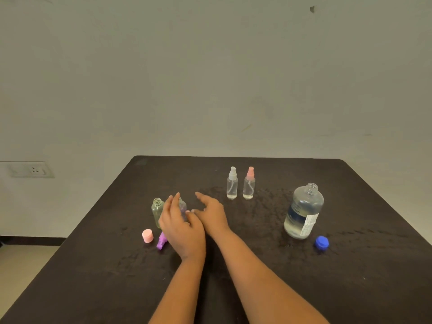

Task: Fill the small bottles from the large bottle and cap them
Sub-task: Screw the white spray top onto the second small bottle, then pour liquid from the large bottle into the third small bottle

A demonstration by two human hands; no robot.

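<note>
At the far left of the frame, on the wall, a white wall socket (32,170). Across the lower half, a black cloth-covered table (257,288).

Left of centre on the table, a small pink round plastic cap (147,235). Just above it, a small clear yellow-tinted plastic bottle (157,210), upright, long axis vertical, open mouth pointing up. Below that, a purple plastic spray cap (161,241), lying flat, long axis running lower left to upper right, its upper end hidden under the hand.

Next, the left hand (180,228): fingers straight and close together, pointing toward the top of the frame, laid along the near side of a small clear purple-tinted plastic bottle (182,208). No telling whether actually touching it or only in front. That bottle upright, long axis vertical, mostly hidden, standing between the two hands.

Just right, the right hand (211,212): forefinger stretched toward the upper left, remaining fingers loosely bent, nothing held, close against the left hand.

Further right and higher, side by side and upright, a clear spray bottle with white nozzle (232,184) and a clear spray bottle with pink nozzle (249,184).

At the right, a large clear labelled plastic bottle (304,211), uncapped, upright, partly full. Just below right of it, a blue plastic cap (322,242).
</note>
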